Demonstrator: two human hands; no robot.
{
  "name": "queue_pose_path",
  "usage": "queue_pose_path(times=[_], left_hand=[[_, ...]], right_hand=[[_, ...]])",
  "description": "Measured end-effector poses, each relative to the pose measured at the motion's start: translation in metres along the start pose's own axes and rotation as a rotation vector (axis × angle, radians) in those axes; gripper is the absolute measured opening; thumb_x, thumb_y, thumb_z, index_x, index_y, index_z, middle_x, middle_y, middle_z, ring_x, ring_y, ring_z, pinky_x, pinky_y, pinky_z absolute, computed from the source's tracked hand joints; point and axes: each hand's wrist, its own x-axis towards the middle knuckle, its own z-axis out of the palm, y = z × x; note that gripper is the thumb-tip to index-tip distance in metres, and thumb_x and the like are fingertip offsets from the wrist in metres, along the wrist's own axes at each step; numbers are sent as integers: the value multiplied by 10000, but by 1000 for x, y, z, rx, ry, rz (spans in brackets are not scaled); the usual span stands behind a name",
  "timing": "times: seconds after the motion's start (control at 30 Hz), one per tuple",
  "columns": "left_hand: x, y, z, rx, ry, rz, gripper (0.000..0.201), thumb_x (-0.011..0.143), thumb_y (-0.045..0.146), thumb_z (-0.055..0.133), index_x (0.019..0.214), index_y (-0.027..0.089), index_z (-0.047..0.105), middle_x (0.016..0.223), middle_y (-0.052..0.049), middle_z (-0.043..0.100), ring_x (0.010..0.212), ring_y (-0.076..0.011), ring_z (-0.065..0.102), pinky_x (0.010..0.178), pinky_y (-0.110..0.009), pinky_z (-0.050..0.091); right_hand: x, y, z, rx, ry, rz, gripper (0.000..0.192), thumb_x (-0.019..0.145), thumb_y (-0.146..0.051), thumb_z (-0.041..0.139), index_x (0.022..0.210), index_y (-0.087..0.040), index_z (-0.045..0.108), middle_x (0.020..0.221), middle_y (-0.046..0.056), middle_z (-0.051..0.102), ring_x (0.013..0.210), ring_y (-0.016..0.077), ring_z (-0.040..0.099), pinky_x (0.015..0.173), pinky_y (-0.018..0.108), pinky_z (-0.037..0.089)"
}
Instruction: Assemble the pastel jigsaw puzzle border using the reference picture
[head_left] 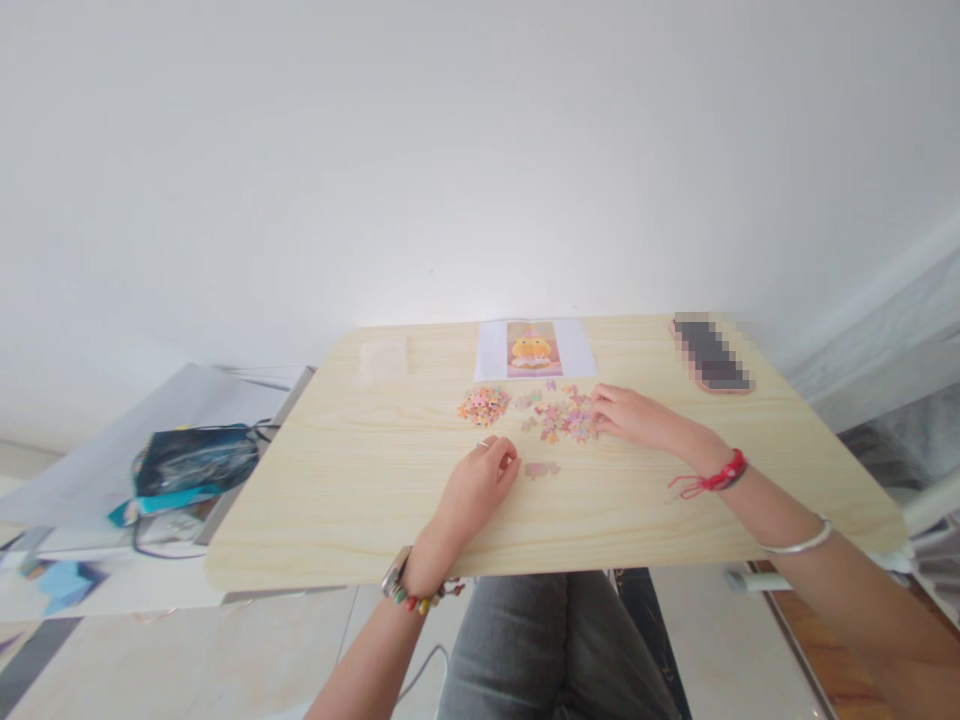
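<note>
Loose jigsaw puzzle pieces (556, 420), in pinks, yellows and purples, lie spread at the middle of the table. At their right edge my right hand (630, 413) reaches in, its fingers bent and closed on a piece mostly hidden by the fingertips. A denser heap of puzzle pieces (484, 405) is to the left. Below that heap, my left hand (480, 482) rests on the tabletop with fingers curled in and nothing visible in them. Just right of its fingertips lies a short strip of joined puzzle pieces (541, 469), apart from the hand.
A sheet of paper (491, 350) with a printed yellow figure lies behind the pieces. The light wooden table (315, 500) also bears a pale translucent packet (384, 358) at the back left and a phone (712, 355) at the back right. A dark bag (196, 460) sits beyond the left edge.
</note>
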Motion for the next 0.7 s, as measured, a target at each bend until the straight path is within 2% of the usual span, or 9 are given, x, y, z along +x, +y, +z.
queue_pose_path(times=[0.17, 0.33, 0.43, 0.6, 0.7], left_hand=[[-7, 4, 3, 32, -41, 3, 131, 842, 186, 402, 791, 187, 523, 741, -22, 563, 683, -155, 552, 635, -269, 411], [-11, 6, 3, 61, -54, 2, 132, 849, 181, 408, 806, 189, 533, 757, -20, 561, 685, -149, 560, 634, -256, 418], [-14, 5, 4, 87, -59, -1, 133, 848, 176, 415, 822, 186, 545, 764, -20, 561, 681, -147, 561, 632, -255, 426], [-19, 7, 8, 151, -68, 6, 192, 859, 190, 418, 970, 194, 574, 825, -31, 571, 705, -148, 580, 648, -254, 451], [-22, 8, 10, 191, -80, 43, 269, 867, 193, 412, 1087, 228, 563, 857, -33, 573, 759, -158, 592, 674, -253, 465]], right_hand=[[-3, 0, -6, -113, -19, 24, 130, 843, -189, 495, 770, -140, 592, 860, 81, 533, 715, 169, 531, 671, 303, 437], [-10, 4, -11, -176, 36, 75, 96, 822, -181, 523, 783, -129, 594, 864, 91, 525, 748, 193, 542, 700, 323, 442], [-14, 0, -13, -135, 76, 83, 105, 831, -190, 512, 790, -132, 590, 880, 91, 516, 770, 192, 536, 719, 328, 444], [-17, -35, -5, 13, 105, 30, 82, 827, -183, 515, 806, -152, 589, 895, 71, 513, 780, 173, 527, 724, 313, 450], [-14, -59, 5, -20, 101, -8, 77, 816, -167, 530, 777, -142, 590, 885, 84, 528, 806, 194, 530, 732, 338, 453]])
